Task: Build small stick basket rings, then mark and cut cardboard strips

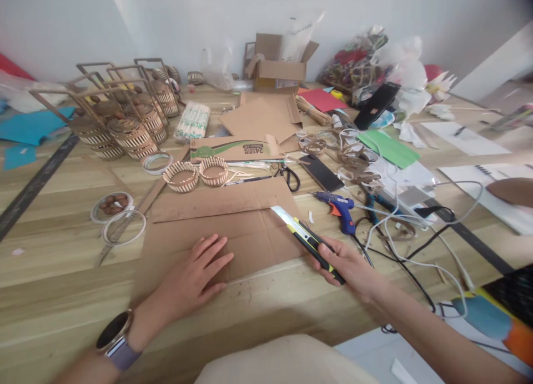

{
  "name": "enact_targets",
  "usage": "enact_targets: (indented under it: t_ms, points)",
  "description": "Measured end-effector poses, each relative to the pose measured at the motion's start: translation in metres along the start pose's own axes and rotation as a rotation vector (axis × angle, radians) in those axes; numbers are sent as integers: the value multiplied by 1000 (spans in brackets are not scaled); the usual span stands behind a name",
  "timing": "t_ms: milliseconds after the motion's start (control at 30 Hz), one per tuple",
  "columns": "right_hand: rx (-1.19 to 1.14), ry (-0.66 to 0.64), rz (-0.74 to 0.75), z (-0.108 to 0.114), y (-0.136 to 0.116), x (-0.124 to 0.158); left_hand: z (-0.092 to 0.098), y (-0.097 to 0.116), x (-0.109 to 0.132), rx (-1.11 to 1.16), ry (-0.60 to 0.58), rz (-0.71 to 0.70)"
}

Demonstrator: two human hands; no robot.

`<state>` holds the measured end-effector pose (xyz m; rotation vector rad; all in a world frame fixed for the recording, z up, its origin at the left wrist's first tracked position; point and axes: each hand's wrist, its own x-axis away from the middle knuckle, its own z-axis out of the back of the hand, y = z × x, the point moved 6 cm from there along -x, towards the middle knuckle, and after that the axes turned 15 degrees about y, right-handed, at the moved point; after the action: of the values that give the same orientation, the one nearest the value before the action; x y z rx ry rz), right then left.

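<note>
My right hand (339, 259) grips a yellow and black utility knife (312, 242). Its blade is out, with the tip at the edge of a cardboard strip. A sheet of brown cardboard (250, 239) lies flat on the table before me, and the narrower cardboard strip (216, 202) rests across its far part. Fingers spread, my left hand (200, 273) lies flat on the sheet's near left part. Just beyond the strip are two round rings of small wooden sticks (181, 176), side by side.
A blue glue gun (343, 206) lies to the right among tangled cables (400, 245). Several stick-covered lidded baskets with tall handles (133, 128) stand at the back left. Tape rolls (124, 227) lie left of the cardboard. An open box (278, 70) is at the back.
</note>
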<state>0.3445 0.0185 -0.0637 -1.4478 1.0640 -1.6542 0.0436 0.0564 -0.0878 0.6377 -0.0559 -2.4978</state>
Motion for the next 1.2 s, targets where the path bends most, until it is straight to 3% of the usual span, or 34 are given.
enact_targets:
  t_ms: [233, 500, 700, 867, 1033, 1200]
  points:
    - [83, 137, -96, 20, 15, -1, 2, 0, 0, -4, -3, -7]
    - [213, 359, -136, 85, 12, 12, 2, -2, 2, 10, 16, -34]
    - [335, 296, -161, 114, 19, 32, 11, -1, 16, 32, 33, -63]
    - [367, 290, -179, 123, 28, 44, 14, -3, 23, 24, 13, -57]
    - [419, 251, -181, 117, 31, 40, 11, -3, 16, 12, 40, -53]
    - [563, 150, 127, 106, 9, 34, 16, 1, -4, -49, 11, -75]
